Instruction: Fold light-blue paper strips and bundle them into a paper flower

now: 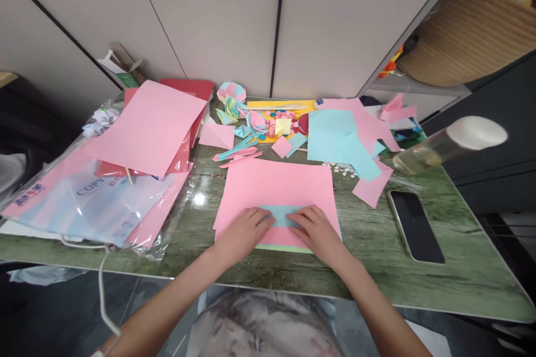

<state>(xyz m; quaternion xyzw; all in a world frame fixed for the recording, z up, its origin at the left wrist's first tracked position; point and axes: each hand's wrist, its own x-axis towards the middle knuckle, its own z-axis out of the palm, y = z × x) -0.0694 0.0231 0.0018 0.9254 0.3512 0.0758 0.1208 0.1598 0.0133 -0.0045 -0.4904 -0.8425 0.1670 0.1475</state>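
A narrow strip of light blue paper [280,216] lies across a stack of pink paper sheets [280,183] in front of me. My left hand [249,227] rests with its fingertips on the strip's left end. On the right end press the fingers of my right hand [317,228]. Both hands lie flattish with fingers stretched out, and the strip stays flat on the pink sheet between them. A green sheet edge [285,248] peeks out under the front of the stack.
At left lie an opened paper package [90,189] and a pink sheet [153,125]. Behind the stack are folded paper pieces [256,122], a yellow sheet [310,105] and blue paper [330,134]. A phone [416,226] and a clear cup with white lid [448,145] stand right.
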